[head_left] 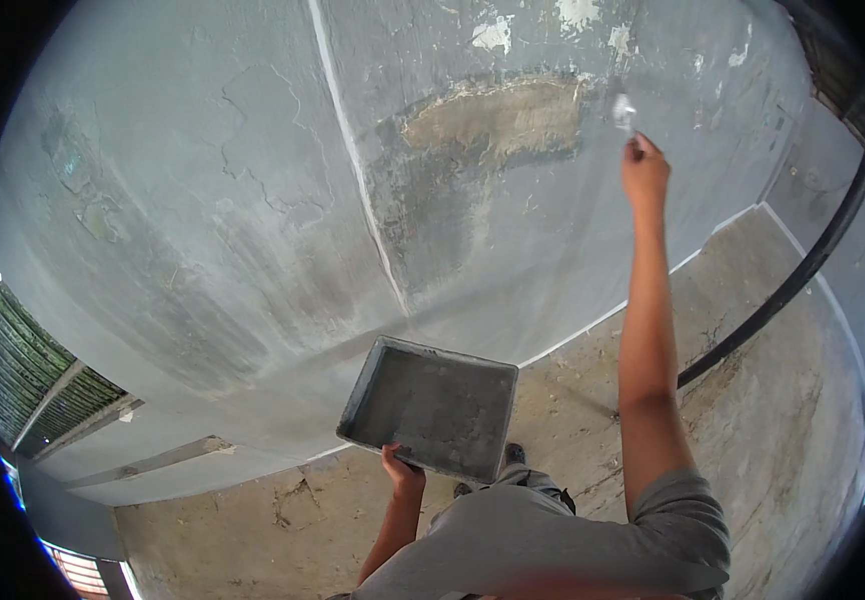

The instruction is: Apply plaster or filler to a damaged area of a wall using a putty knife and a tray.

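Observation:
My left hand (pixel 402 470) grips the near edge of a rectangular grey tray (pixel 354 395), its fingers closed round the rim. Wet-looking grey mortar (pixel 442 405) is spread across the tray's bottom. Stretched up to the wall, my right hand (pixel 646 168) is closed round the handle of a small trowel (pixel 624 112). Its shiny metal blade points up at the wall and is somewhat blurred; whether it touches the surface I cannot tell. Left of the trowel, a rough tan patch (pixel 497 117) shows in the grey wall (pixel 512 230).
A pale vertical strip (pixel 337 110) runs down the wall, with cracks and peeling paint around it. At the right, a thick black pole (pixel 782 290) slants down to the stained concrete floor (pixel 752 420). A slatted opening (pixel 27 355) is at the far left. My shoes show below the tray.

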Tool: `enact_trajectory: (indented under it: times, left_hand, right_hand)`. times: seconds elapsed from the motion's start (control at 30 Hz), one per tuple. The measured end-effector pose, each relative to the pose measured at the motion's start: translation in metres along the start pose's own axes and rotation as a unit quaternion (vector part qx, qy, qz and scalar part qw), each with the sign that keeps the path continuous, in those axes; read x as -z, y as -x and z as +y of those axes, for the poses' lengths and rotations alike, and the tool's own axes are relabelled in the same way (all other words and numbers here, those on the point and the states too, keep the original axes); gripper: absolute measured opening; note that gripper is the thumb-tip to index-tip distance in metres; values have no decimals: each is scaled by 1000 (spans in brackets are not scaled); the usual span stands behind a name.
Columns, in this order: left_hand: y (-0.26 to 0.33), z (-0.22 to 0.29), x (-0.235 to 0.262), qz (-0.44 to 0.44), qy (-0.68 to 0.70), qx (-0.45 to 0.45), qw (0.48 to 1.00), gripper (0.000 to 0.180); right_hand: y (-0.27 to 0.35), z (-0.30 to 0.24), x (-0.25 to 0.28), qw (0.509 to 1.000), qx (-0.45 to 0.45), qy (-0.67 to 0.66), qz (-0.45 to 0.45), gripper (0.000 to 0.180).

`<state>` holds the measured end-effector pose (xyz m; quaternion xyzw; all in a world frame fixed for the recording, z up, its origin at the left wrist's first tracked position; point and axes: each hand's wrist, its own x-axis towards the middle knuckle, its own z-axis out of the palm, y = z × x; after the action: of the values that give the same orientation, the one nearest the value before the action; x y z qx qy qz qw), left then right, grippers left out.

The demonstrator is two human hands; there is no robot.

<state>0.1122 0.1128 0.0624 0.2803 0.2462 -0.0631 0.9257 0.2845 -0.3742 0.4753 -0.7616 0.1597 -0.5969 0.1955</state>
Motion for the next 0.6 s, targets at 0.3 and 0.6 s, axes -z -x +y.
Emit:
enact_trajectory:
  times: [0.3,0.6]
  left_hand:
    - [-13,-4,0,-3,-10,-21,1000,32]
    - [-9,-5,-2,-6,10,-26,1000,32]
  right_hand:
    - [109,-223,16,876,17,-349,-331,27]
    - [33,-50,-18,983,13,-112,-146,27]
